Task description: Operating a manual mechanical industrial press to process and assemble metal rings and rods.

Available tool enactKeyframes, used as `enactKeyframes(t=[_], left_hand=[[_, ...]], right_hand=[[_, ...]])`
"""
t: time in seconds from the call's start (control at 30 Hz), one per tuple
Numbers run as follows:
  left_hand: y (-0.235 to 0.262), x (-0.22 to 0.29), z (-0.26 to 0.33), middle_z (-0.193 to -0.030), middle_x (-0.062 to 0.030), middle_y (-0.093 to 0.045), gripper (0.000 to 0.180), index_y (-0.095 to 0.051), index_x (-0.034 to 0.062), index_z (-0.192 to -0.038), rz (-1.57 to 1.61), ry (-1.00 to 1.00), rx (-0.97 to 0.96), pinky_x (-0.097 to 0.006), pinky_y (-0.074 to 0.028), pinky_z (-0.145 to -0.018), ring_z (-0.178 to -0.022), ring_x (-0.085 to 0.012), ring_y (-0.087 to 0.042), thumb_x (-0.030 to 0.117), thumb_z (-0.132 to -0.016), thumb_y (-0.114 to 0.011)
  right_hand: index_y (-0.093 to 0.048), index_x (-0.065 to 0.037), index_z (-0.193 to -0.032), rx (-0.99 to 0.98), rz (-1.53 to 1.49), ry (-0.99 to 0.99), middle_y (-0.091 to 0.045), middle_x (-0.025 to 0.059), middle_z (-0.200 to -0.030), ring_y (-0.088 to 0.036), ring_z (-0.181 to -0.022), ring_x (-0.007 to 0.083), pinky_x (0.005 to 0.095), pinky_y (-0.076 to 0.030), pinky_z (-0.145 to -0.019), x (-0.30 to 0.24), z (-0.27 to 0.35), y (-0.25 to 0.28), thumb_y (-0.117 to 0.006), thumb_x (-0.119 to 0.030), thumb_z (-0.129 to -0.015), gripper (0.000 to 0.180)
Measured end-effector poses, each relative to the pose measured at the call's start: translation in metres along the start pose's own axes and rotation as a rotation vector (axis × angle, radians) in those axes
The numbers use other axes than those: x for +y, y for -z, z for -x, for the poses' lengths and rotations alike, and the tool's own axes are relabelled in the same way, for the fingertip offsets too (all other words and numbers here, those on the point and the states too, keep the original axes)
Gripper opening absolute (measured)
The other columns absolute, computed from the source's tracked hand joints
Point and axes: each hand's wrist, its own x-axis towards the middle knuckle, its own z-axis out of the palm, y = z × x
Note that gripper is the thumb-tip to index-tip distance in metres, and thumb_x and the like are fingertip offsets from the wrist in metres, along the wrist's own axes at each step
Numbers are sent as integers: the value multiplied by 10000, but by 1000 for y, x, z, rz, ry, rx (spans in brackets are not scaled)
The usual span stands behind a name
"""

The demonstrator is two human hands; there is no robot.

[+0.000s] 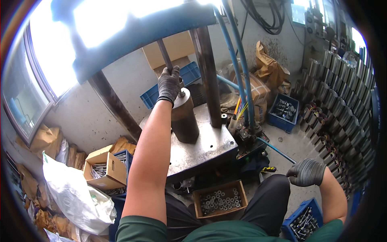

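My left hand (pixel 168 84), in a grey knit glove, is raised above a press's metal bed (pixel 205 141). Its fingers close around the lower end of a dark metal rod (pixel 164 54) that comes down from the blue crossbeam (pixel 145 26). The exact grip is partly hidden by the glove. Just below the hand stands a thick steel cylinder (pixel 185 121) with a small fitting (pixel 182 92) on top. At the right, my gloved right hand (pixel 308 172) is closed around the end of a long blue lever (pixel 277 151) that runs to the valve assembly beside the press.
Dark pillars (pixel 207 76) flank the cylinder. Between my knees sits a cardboard box (pixel 220 198) of round metal parts. Blue bins (pixel 285 125) of parts stand at the right. Stacked metal cylinders (pixel 338 97) line the right wall; a white sack (pixel 74 189) slumps at the left.
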Motion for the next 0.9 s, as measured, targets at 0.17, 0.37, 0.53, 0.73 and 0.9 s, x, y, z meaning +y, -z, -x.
enactKeyframes(t=[0.17,0.37,0.53,0.73,0.9], left_hand=[[0,-1,-2,-786,-108,-724,365,-669,47,-1123,22,0,-14,-377,-566,-697,-736,-215,-722,394,-1028,-612],[-4,-9,-8,-780,-84,-726,341,-651,47,-1045,-35,-52,6,-363,-577,-703,-729,-199,-729,386,-1042,-612],[-4,-10,-9,-781,-83,-726,345,-654,51,-1041,-44,-47,-1,-360,-577,-703,-730,-199,-730,393,-1040,-614],[-2,-5,-3,-785,-80,-732,348,-662,57,-1029,8,-25,1,-357,-575,-700,-727,-198,-732,402,-1034,-621],[-3,-5,0,-776,-76,-729,348,-665,62,-1034,18,3,1,-354,-575,-697,-721,-197,-730,407,-1033,-622]], right_hand=[[-754,-116,-1122,-4,-3,39,-744,167,-1024,-706,-963,374,478,-555,-879,11,-3,-7,-570,-367,-910,377],[-750,-99,-1067,151,-145,65,-740,160,-969,-702,-931,382,485,-557,-853,8,-2,-5,-576,-343,-903,342],[-763,-119,-1071,76,-48,26,-746,139,-1006,-711,-943,346,454,-565,-858,4,1,-3,-564,-322,-897,334],[-762,-115,-1071,25,16,41,-747,136,-1005,-712,-933,346,458,-567,-847,8,-1,-9,-561,-324,-896,339],[-759,-111,-1085,155,-132,39,-747,144,-999,-712,-918,359,472,-566,-840,5,1,-6,-563,-329,-899,348]])
